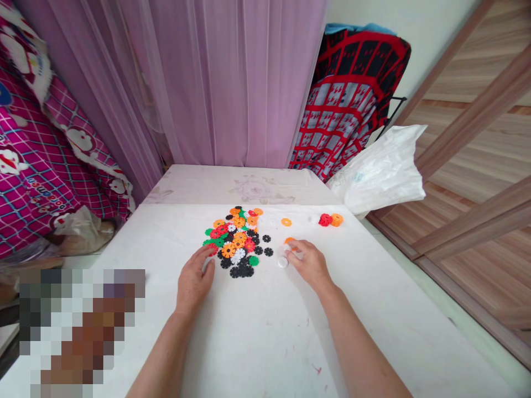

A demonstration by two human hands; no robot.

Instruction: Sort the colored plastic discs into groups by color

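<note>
A pile of notched plastic discs (238, 240) in orange, black, green, red and white lies on the white tabletop (257, 331). At the pile's left edge is my left hand (196, 279), fingers apart, its fingertips near a red disc (213, 250). My right hand (309, 262) is to the right of the pile, thumb and fingers curled close beside a white round piece (282, 262). An orange disc (289, 241) shows just beyond its fingertips. Whether the right fingers grip anything is too small to tell.
Another orange disc (286, 222) lies farther back. Red discs (324, 220) and orange discs (337, 220) sit together at the back right. Beyond the table's right back corner is a white plastic bag (384, 171). A purple curtain (232, 83) hangs behind the table.
</note>
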